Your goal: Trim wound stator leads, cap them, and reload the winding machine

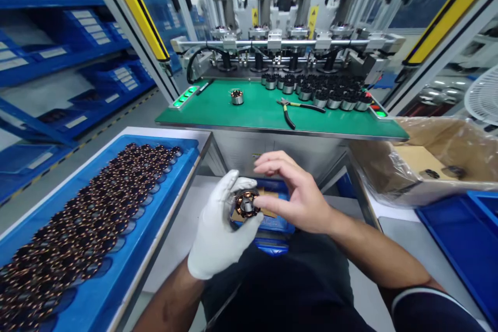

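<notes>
My left hand (223, 228), in a white glove, is closed around a copper-wound motor stator (246, 204) at the middle of the view. The stator's round face with its copper coils is turned up toward me. My bare right hand (298, 192) is beside it, fingers apart and curved, the thumb at the stator's right edge; whether it presses on it I cannot tell. Below the hands lies a blue bin (278, 224) with cardboard in it, partly hidden by them. A single wound stator (236, 97) stands on the green work surface (194, 114) ahead.
Pliers (293, 107) lie on the green surface, before rows of dark-topped metal stators (327, 94). Behind them stands a winding machine (280, 41). A blue tray (182, 166) full of wound stators is at left. To the right are a plastic-lined carton (389, 181) and a blue crate (455, 233).
</notes>
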Motion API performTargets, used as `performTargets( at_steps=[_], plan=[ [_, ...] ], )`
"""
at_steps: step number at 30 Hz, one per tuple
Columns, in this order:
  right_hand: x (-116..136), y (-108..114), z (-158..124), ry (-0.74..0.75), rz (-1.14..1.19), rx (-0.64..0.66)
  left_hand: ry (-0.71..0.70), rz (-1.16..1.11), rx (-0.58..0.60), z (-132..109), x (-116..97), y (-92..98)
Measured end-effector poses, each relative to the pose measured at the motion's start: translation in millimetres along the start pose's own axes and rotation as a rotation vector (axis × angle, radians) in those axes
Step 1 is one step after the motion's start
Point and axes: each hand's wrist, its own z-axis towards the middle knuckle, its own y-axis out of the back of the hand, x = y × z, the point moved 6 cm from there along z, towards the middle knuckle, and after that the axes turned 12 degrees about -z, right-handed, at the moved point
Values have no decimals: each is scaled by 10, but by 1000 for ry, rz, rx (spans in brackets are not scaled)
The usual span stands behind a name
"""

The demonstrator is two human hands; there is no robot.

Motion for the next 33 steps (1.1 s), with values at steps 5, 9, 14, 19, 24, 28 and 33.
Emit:
performTargets(
  at_steps=[5,9,14,19,24,28,33],
  plan=[
    [110,2,106,23,17,-21,-28,33,1,-1,-50,0],
    [-34,27,-142,-43,181,-399,-129,17,-119,7,-114,101],
    [-112,-137,-279,-17,140,-229,-152,-15,-141,43,-98,137],
    [-83,-151,-198,-14,36,-191,-123,-83,-143,42,-67,124],
    [-76,-107,-80,-58,60,-217,-138,13,-87,71,-132,94],
    [-165,-168,-18,-228,204,-76,-165,37,-71,97,-199,71],
    [18,-115,3,35,63,-125,-159,6,-46,102,-211,48]
  ],
)
